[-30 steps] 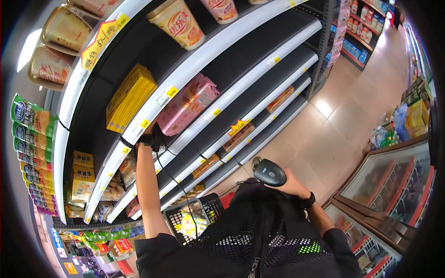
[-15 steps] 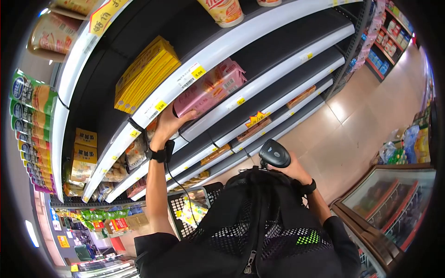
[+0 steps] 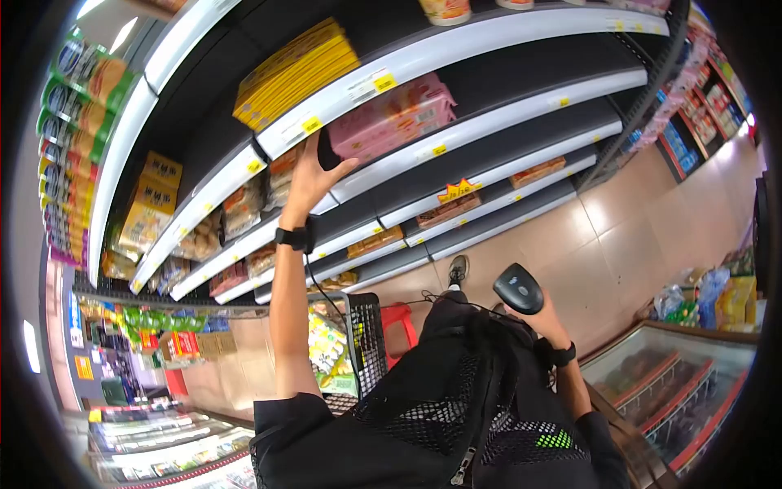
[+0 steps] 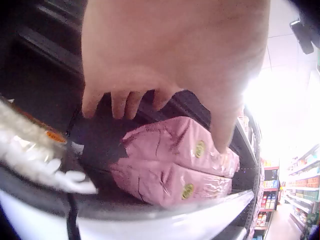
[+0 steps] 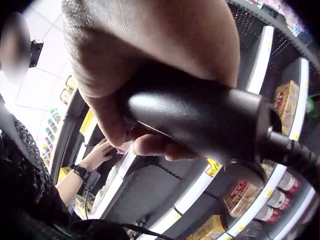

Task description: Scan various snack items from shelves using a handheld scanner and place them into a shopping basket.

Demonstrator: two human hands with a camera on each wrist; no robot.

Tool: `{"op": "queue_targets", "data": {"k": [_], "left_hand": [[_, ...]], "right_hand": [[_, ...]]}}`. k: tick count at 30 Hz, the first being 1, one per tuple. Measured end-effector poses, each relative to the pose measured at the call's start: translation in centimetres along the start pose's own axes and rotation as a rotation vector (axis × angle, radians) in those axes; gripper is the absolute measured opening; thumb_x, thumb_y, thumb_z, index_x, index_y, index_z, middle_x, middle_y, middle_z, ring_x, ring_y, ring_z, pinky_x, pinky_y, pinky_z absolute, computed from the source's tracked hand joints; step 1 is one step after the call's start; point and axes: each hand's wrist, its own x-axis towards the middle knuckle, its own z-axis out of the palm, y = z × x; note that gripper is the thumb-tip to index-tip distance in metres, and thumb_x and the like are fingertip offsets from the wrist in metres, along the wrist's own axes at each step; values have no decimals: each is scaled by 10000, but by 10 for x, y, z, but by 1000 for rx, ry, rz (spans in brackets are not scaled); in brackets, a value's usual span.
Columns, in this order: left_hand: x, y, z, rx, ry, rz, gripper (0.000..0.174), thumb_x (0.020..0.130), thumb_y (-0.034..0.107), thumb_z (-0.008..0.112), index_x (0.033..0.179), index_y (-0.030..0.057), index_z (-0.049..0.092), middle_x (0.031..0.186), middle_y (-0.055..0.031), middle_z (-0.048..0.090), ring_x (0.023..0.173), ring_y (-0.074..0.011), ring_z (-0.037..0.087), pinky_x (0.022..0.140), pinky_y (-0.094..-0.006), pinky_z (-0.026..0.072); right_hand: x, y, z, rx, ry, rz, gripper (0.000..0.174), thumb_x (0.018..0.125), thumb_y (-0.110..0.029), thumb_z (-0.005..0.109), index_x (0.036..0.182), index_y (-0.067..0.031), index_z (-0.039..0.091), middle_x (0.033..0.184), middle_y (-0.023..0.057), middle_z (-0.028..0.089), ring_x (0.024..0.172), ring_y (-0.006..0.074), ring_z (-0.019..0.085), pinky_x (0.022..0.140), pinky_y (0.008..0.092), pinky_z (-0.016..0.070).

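My left hand (image 3: pixel 309 183) reaches into a shelf beside pink wrapped packs (image 3: pixel 395 118). Its fingers point inward past the shelf edge, and the thumb is spread toward the packs. In the left wrist view, the hand (image 4: pixel 172 55) hangs over two pink packs (image 4: pixel 160 185) placed side by side, fingers apart and nothing in the palm; the thumb overlaps the packs' far end. Low on the right, my right hand (image 3: pixel 550 322) grips a black barcode scanner (image 3: pixel 519 289). Its handle (image 5: pixel 195 112) fills the palm in the right wrist view, a cable leaving its end.
Yellow boxes (image 3: pixel 297 69) stand on the shelf above the pink packs. Bagged food (image 3: pixel 242 208) lies left of the hand. Below are a black basket (image 3: pixel 366 342) with packets and a red stool (image 3: pixel 397 330). A glass-topped freezer (image 3: pixel 668 383) stands on the right.
My left hand, mostly hidden inside the shelf at first, has come into sight beside the pink packs, its thumb now spread. The head view has shifted; the right hand still holds the scanner.
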Motion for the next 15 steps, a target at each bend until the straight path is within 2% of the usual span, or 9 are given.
{"op": "queue_targets", "data": {"k": [1, 3, 4, 8, 9, 11, 13, 15], "left_hand": [[-13, 1, 1, 41, 93, 44, 732, 724, 325, 756, 1306, 16, 438, 1282, -214, 488, 1204, -360, 447, 998, -384, 364], [-50, 14, -3, -13, 129, -48, 620, 764, 278, 723, 1289, 53, 481, 1241, -186, 521, 1163, -347, 481, 979, -389, 378], [-70, 14, -2, 21, 158, -82, 527, 790, 247, 698, 1257, 78, 522, 1199, -168, 545, 1119, -331, 511, 956, -388, 393], [-120, -23, -17, 107, 254, -263, 449, 823, 257, 666, 1200, 42, 548, 1155, -178, 569, 1081, -333, 535, 928, -392, 411], [-119, -32, -26, 102, 302, -300, 465, 831, 268, 657, 1208, 26, 534, 1153, -177, 572, 1078, -338, 539, 914, -399, 419], [-108, -33, -45, 244, 296, -355, 563, 825, 391, 643, 1228, 21, 509, 1149, -200, 577, 1093, -338, 539, 905, -398, 428], [-81, -22, -56, 335, 59, -691, 801, 775, 629, 573, 1298, 34, 449, 1182, -217, 572, 1144, -361, 514, 923, -414, 421], [-58, -35, -49, 396, -59, -765, 1036, 665, 812, 494, 1381, 74, 368, 1188, -273, 559, 1195, -391, 478, 959, -410, 402]], "right_hand": [[-1, 4, -7, -8, -22, -2, 398, 671, -231, 835, 900, 0, 606, 824, 71, 626, 836, 142, 594, 767, 293, 477], [-3, 13, -23, -48, -116, 243, 364, 670, -197, 832, 888, -15, 605, 784, 42, 621, 746, 113, 590, 680, 264, 480], [-2, 32, -25, -134, -24, -60, 297, 685, -157, 814, 852, -29, 604, 708, 9, 602, 632, 78, 561, 587, 237, 459], [-3, 63, -42, -108, 17, 32, 219, 716, -106, 779, 806, -36, 591, 653, -9, 577, 569, 68, 531, 538, 237, 441], [-2, 64, -43, -115, 0, 37, 219, 716, -106, 779, 806, -36, 591, 653, -9, 577, 569, 68, 531, 538, 237, 441], [3, 68, -45, -146, -95, 61, 226, 719, -105, 778, 807, -37, 581, 664, -5, 578, 575, 70, 533, 528, 240, 433], [6, 64, -39, -159, -126, 50, 224, 720, -109, 778, 796, -39, 580, 656, -6, 575, 568, 70, 529, 523, 239, 428], [10, 55, -26, -166, -145, 30, 222, 721, -112, 778, 785, -41, 578, 649, -7, 573, 560, 70, 525, 519, 239, 423]]}}
